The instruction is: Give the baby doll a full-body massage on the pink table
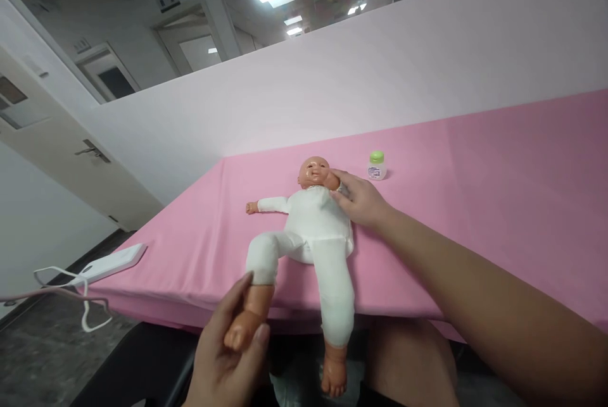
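Note:
A baby doll (317, 217) with a white cloth body lies on its back on the pink-covered table (475, 204), head toward the wall. Its legs stick out over the front edge. My left hand (228, 344) is wrapped around the doll's lower leg and foot on the left side, which is bent at the knee. At the doll's shoulder, my right hand (361, 199) grips the arm on the right side, whose hand is folded up beside the chin. The other doll arm stretches out flat to the left.
A small bottle with a green cap (377, 166) stands right of the doll's head. On the table's left edge lies a white power strip (111, 262) with cables hanging off. A white partition (356, 78) rises behind the table. Below it are a black seat (137, 369) and my leg.

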